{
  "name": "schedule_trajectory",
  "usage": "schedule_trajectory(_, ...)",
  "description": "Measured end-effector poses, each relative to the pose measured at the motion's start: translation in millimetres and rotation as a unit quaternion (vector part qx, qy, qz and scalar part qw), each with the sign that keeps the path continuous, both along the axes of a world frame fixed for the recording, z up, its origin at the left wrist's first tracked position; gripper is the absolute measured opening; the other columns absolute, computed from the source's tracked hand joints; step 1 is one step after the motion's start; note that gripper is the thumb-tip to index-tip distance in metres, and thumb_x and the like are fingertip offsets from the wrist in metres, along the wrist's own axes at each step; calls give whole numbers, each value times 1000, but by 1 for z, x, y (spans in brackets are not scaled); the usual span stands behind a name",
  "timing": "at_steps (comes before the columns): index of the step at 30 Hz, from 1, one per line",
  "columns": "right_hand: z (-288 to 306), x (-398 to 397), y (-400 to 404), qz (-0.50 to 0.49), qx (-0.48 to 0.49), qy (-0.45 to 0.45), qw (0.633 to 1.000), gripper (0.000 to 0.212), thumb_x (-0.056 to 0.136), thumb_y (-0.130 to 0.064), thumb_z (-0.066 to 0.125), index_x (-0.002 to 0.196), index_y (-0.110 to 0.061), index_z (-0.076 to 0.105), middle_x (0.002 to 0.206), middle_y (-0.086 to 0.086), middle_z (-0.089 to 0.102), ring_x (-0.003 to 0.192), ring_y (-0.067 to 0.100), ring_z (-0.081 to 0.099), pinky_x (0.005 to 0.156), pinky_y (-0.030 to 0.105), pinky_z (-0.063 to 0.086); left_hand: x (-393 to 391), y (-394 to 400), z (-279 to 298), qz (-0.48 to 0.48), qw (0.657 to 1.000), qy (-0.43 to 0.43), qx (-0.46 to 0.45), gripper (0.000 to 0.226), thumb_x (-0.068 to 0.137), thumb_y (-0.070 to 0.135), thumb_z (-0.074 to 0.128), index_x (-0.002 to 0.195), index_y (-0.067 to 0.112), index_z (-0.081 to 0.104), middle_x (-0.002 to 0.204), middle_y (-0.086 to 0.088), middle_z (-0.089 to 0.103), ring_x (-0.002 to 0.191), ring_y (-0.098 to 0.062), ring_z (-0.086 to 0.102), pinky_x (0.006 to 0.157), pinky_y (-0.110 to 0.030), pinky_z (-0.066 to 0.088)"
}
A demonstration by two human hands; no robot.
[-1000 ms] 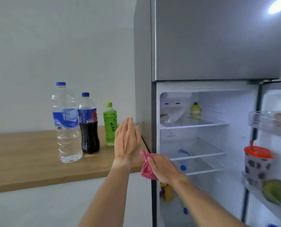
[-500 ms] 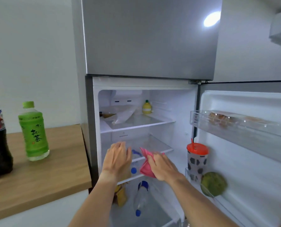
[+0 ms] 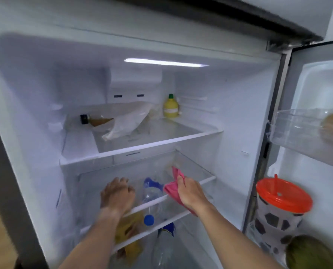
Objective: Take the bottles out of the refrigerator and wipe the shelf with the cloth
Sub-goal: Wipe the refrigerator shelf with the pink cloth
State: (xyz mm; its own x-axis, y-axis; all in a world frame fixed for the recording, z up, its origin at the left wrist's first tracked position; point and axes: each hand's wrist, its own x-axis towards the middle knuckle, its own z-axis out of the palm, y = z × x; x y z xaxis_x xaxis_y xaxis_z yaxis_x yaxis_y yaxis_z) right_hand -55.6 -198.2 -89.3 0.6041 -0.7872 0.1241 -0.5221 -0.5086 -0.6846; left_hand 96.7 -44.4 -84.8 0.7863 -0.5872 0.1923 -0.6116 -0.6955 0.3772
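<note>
My right hand [image 3: 190, 193] is pinched on the pink cloth [image 3: 172, 188], thumb on top, fingers under; it's bunched, one corner sticking up toward 12 o'clock, the rest trailing under my wrist toward 5. Soft, light, no stiffness, so it'll fold wherever I press. Judging by that, I'd flatten it under my palm before wiping, not drag it by the corner.

My left hand [image 3: 118, 195] is at 9 o'clock from the cloth, over the glass shelf [image 3: 196, 171], fingers curled loosely, holding nothing. Can't tell if the fingertips touch the glass.

The shelf looks bare on top; glass w/ a white front rail, prob. slick and rigid, so I'd go with light pressure. Thru the glass I see a clear water bottle [image 3: 152, 193] w/ blue cap lying on the level below, btwn my hands, and another farther down at 6. If those count, they'd be heavy-ish, maybe wet; I'd grip around the body, not the cap.
</note>
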Motion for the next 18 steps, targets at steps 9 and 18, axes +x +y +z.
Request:
schedule_trajectory(9,-17,41,-94,-43,28,1,999,61,108,-41,20,126,-10,69,132,21,63,124,36,57,102,35,39,50,-39,-13,56,994,34,82,49,95,38,40,136,11,45,142,-14,45,130,-34,39,107,-44,32)
schedule_trajectory(18,-23,88,-156,-33,45,7,998,69,106,-48,12,134,-9,61,139,21,58,128,36,53,109,37,37,63,-58,-39,38,997,-22,58,54,97,46,26,141,16,37,149,-9,38,136,-32,33,114,-49,25)
